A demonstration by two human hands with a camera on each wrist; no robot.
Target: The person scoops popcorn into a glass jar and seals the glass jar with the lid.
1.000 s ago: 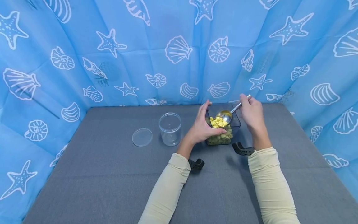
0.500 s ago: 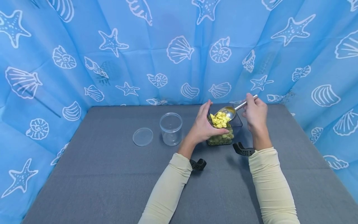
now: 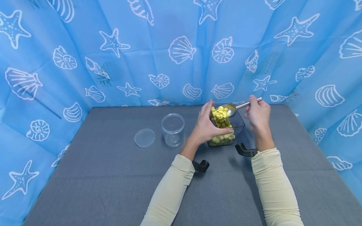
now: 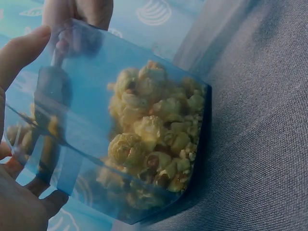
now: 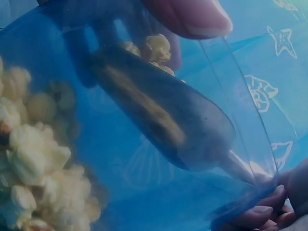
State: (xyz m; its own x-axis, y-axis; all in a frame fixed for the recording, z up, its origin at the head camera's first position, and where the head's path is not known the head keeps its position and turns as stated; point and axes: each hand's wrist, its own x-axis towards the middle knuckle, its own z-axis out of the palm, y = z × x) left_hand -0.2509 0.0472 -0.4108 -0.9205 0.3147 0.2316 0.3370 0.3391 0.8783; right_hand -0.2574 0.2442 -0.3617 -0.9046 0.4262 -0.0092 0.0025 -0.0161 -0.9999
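My left hand (image 3: 205,128) grips the left side of a clear square container (image 3: 239,126), thumb along the near side. Popcorn (image 3: 222,140) fills its lower part, plainly seen through the wall in the left wrist view, as popcorn (image 4: 144,134). In my right hand (image 3: 258,116) is the handle of a metal scoop (image 3: 232,110). The scoop's bowl carries yellow popcorn (image 3: 220,113) at the level of the container's opening, above the rest. Through the clear wall, the right wrist view shows the scoop (image 5: 163,110) with some pieces over its edge.
To the left of the container stands a clear round jar (image 3: 172,130) without a lid on it. A clear round lid (image 3: 144,138) lies flat beside the jar. Grey cloth (image 3: 113,182) covers the table, and a blue shell-patterned curtain (image 3: 158,37) hangs behind.
The scoop has come up out of the popcorn with a load in its bowl. My right hand has shifted slightly to the right, while the left hand keeps its grip on the container.
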